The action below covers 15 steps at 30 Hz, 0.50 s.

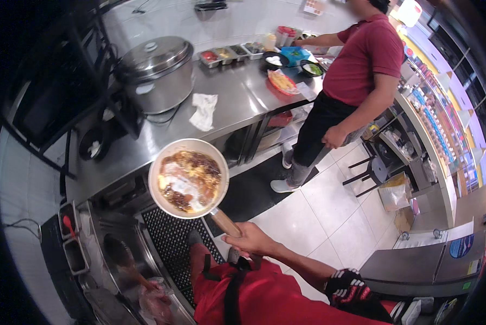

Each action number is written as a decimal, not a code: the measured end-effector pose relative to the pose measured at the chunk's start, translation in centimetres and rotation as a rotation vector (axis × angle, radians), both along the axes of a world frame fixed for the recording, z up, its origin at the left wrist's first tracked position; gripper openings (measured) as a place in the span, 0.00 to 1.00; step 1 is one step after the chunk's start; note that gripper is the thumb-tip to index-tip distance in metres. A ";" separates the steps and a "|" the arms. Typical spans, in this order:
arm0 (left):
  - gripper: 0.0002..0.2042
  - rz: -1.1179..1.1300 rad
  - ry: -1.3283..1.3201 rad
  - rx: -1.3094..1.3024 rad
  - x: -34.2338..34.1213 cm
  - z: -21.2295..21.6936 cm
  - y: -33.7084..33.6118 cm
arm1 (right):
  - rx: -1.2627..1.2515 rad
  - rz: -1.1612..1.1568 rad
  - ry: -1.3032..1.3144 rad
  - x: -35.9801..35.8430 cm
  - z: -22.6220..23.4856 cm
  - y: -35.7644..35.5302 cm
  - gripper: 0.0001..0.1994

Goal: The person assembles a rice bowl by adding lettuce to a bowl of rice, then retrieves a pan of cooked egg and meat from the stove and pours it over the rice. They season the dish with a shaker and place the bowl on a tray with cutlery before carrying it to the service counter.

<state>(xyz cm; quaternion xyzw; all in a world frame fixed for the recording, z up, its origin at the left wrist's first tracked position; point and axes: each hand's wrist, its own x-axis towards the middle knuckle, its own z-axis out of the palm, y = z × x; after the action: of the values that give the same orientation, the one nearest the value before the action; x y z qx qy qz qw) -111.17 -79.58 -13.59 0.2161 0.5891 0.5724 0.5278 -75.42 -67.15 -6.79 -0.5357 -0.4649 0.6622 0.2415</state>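
Right hand [252,238] — arm outstretched — grip closed on the pan [188,177] handle; left hand unseen.

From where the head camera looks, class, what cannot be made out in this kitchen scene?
- Left hand: not in the head view, below the lower edge.
- Right hand: its grip on the wooden handle of the pale round pan hides the handle's end.
- Small steel ingredient trays: contents too small to identify.
- Co-worker's far hand: behind containers.
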 end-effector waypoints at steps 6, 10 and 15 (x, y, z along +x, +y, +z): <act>0.07 0.051 -0.213 -0.101 6.5 0.3 10.0 | -0.082 -0.258 -0.007 8.3 -1.0 0.2 0.15; 0.04 -0.189 0.202 -0.010 12.0 -0.4 19.3 | -0.127 -0.361 -0.010 13.4 -2.0 2.3 0.16; 0.11 -0.245 0.472 0.070 19.8 -1.8 29.4 | -0.146 -0.477 -0.098 16.8 -2.8 4.6 0.16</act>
<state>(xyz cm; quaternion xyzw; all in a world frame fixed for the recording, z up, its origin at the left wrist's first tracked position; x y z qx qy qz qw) -91.42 -50.15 -15.43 0.4316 0.6452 0.4580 0.4333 -58.67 -62.56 -9.58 -0.6779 -0.2873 0.5914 0.3288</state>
